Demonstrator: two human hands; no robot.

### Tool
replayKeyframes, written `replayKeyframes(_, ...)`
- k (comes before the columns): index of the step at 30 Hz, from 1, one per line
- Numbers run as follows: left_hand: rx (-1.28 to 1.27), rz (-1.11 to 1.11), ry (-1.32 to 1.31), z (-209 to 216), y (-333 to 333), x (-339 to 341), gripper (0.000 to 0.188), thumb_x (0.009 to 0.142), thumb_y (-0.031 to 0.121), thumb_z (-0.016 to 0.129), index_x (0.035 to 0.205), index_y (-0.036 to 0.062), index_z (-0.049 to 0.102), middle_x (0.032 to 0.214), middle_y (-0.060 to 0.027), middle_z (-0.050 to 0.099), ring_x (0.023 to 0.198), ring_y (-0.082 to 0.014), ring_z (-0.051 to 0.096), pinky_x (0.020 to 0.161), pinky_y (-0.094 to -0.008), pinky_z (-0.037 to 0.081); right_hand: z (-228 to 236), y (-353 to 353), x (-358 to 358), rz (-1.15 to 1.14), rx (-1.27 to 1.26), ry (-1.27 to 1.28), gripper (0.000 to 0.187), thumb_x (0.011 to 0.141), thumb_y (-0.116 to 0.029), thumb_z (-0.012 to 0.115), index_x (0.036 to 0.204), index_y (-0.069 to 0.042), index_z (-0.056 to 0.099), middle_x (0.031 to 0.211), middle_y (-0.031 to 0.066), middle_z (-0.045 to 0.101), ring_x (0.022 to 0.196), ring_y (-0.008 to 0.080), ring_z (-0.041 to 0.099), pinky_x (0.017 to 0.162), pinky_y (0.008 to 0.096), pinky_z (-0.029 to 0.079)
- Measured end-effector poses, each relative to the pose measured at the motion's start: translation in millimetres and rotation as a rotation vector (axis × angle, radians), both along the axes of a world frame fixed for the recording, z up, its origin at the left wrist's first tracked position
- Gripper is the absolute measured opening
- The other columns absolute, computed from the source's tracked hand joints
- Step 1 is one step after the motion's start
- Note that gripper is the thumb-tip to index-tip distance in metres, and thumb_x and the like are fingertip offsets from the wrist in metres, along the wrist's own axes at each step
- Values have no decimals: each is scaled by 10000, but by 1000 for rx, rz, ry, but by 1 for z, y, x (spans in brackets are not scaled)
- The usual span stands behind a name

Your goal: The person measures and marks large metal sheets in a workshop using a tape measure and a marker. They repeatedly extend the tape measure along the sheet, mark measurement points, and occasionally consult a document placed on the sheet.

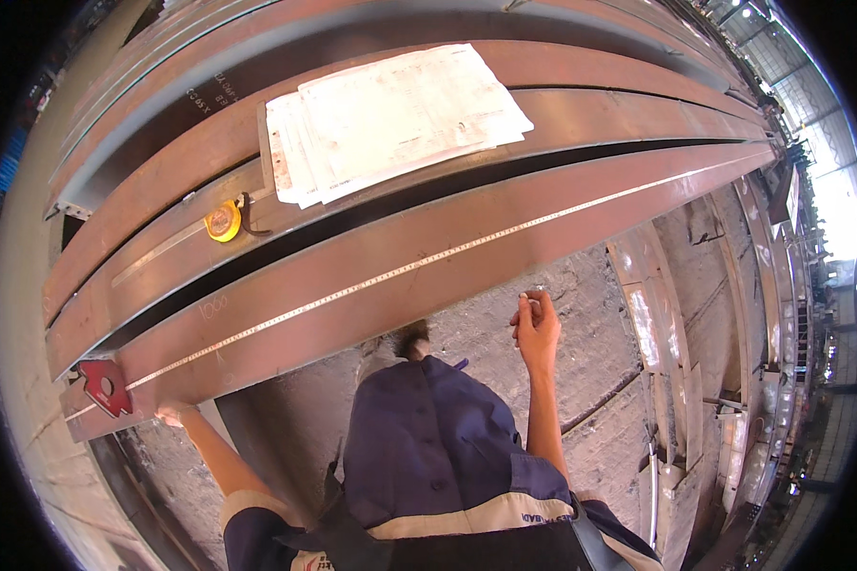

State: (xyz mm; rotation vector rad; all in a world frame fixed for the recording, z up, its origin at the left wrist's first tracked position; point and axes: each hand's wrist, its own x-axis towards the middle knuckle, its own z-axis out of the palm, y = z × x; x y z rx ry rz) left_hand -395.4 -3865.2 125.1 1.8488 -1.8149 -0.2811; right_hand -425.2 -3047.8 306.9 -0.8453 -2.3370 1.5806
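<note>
Rough floor [590, 366] | steel beam [428, 285]: long, reddish-brown | tape strip [433, 258]: pale, finely marked

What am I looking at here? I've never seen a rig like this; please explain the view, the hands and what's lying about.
There is no robot: a person works with two bare hands. The single picture comes from a wide fisheye camera on their head, looking down, so straight edges bend.

In front runs a long steel beam with a pale measuring strip along it and a red tool near its left end. Beyond it lie a yellow tape measure and paper sheets.

The left hand is at the beam's near edge. The right hand is raised, fingers curled; whether it pinches something small is unclear.
</note>
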Motion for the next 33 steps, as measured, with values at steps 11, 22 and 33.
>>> replayKeyframes(11, 139, 73, -39, -10, -18, 0, 269, 1062, 157, 389, 1155, -41, 546, 1000, -247, 744, 945, -393, 764, 784, -485, 655, -7, -22, -10, 126, 76, 22, 163, 1038, -181, 628, 1092, -27, 623, 684, 41, 661, 524, 74, 546, 482, 259, 423)
replayKeyframes(22, 140, 133, 176, 19, 14, -8, 448, 1054, 273, 345, 1163, -85, 592, 1071, -289, 719, 1007, -424, 730, 857, -513, 611, -7, -20, -13, 105, 118, 26, 178, 1035, -131, 604, 1171, -20, 637, 701, 53, 672, 579, 89, 583, 546, 274, 463)
replayKeyframes(33, 222, 232, 366, 46, 37, -16, 630, 1046, 389, 301, 1170, -128, 638, 1141, -331, 693, 1069, -456, 696, 930, -541, 567, 8, -33, -22, 263, 241, -105, 716, 999, -110, 619, 1643, -200, 318, 648, 81, 628, 598, 138, 570, 658, 320, 484)
